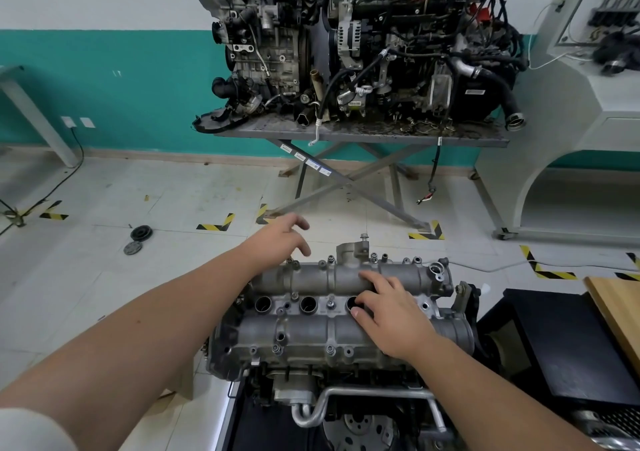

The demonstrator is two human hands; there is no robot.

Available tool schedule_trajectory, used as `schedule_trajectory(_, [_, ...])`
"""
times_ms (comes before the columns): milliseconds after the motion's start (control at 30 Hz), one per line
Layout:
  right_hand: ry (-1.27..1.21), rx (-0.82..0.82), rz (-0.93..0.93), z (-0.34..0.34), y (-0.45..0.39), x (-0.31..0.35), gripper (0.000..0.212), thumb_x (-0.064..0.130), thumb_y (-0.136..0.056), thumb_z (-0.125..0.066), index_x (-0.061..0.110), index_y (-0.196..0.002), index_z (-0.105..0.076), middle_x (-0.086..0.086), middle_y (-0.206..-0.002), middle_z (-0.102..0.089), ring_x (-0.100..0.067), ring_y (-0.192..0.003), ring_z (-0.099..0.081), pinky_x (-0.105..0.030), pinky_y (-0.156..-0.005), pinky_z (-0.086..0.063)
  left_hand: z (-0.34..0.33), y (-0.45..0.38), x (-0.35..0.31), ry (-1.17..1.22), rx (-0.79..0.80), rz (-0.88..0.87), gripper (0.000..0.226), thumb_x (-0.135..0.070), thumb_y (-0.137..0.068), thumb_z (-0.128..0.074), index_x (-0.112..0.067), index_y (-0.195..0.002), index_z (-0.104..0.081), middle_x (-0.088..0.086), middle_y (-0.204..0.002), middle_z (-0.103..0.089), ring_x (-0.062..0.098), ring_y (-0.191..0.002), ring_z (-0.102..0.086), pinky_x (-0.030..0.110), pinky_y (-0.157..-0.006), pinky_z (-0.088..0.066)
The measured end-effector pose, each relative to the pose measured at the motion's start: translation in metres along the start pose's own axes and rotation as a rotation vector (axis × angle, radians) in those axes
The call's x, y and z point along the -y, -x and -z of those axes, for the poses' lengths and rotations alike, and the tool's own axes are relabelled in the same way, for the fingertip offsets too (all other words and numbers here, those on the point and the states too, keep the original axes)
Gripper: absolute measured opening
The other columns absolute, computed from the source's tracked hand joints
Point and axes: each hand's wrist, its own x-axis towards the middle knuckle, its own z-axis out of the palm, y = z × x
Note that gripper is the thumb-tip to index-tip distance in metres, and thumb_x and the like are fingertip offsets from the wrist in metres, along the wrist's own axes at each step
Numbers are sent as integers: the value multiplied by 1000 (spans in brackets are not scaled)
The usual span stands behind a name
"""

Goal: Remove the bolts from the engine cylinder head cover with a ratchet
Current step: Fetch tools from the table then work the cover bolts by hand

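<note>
Neither grip is holding anything: the right hand (388,315) is resting spread-fingered on the ribbed grey cast-aluminium cylinder head cover (311,326), the left hand (280,239) is hovering loosely open beyond its far edge, where small steel bolts (330,259) are standing proud and, being loose-looking, could roll off if knocked.

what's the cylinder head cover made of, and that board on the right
Cylinder head cover: looks like cast aluminium, a dull grey, slightly rough surface with moulded ribs and bosses. Board: probably wood or plywood, pale tan with faint grain and a lighter edge; only a corner shows.
</note>
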Motion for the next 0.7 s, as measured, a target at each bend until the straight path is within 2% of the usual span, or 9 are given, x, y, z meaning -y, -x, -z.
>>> schedule_trajectory(67, [1, -11, 2, 0, 0, 0, 40, 55, -98, -38, 30, -114, -66, 14, -156, -24, -16, -134, -23, -46, -107, -36, 1, -1, -2, 37, -129, -20, 25, -21, -87, -53, -37, -105, -58, -3, -95, -71, 21, -81, -62, 33, -65, -46])
schedule_trajectory(133, [-3, -20, 3, -1, 1, -1, 40, 55, -98, -39, 30, -113, -66, 14, -156, -24, -16, -133, -23, -46, -106, -37, 4, -2, 3, 37, -218, -15, 19, -21, -92, -50, -31, -106, -59, 1, -100, -68, 29, -95, -65, 39, -75, -50])
schedule_trajectory(200, [-1, -27, 4, -2, 0, -1, 41, 55, -98, -38, 30, -113, -66, 14, -155, -25, -15, -133, -23, -45, -105, -37, 5, 1, 10, 15, -226, -19, 14, -28, -99, -46, -29, -102, -59, -7, -98, -69, 27, -96, -64, 38, -78, -50])
schedule_trajectory(300, [8, -34, 5, -2, -1, -1, 42, 56, -97, -38, 30, -113, -67, 13, -155, -25, -16, -133, -24, -45, -105, -37, -1, 10, 17, -60, -216, -44, 20, -37, -103, -41, -32, -94, -58, -13, -98, -68, 16, -83, -60, 32, -70, -45])
schedule_trajectory(467, [-11, -18, -13, 1, 0, 3, 40, 55, -97, -42, 28, -114, -67, 12, -156, -27, -17, -135, -25, -46, -108, -35, -34, 25, 19, -185, -184, -98, 17, -39, -103, -43, -30, -101, -57, -10, -93, -65, 12, -84, -61, 32, -74, -47])
schedule_trajectory(533, [-27, -7, -25, 4, 0, 4, 40, 53, -98, -45, 26, -116, -67, 12, -157, -27, -17, -137, -24, -45, -111, -33, -50, 30, 16, -274, -151, -167, 18, -39, -103, -44, -31, -105, -59, -13, -96, -62, 13, -87, -59, 37, -84, -49])
schedule_trajectory(567, [-39, 0, -34, 5, 0, 5, 39, 52, -98, -46, 26, -117, -67, 12, -157, -27, -17, -138, -24, -45, -112, -32, -57, 32, 15, -326, -139, -200, 20, -40, -103, -44, -30, -109, -61, -12, -103, -62, 14, -94, -58, 40, -91, -47])
schedule_trajectory(633, [-83, 16, -57, 10, -1, 8, 37, 48, -99, -49, 24, -120, -67, 11, -158, -29, -18, -141, -24, -44, -115, -30, -68, 32, 17, -418, -148, -259, 24, -40, -102, -45, -29, -116, -61, -9, -120, -58, 15, -111, -54, 42, -102, -41])
schedule_trajectory(700, [-137, 31, -85, 15, -3, 12, 36, 44, -99, -51, 21, -123, -67, 8, -159, -30, -19, -143, -24, -40, -117, -26, -75, 30, 19, -457, -183, -303, 22, -41, -101, -47, -32, -117, -60, -11, -125, -54, 13, -119, -47, 43, -106, -34])
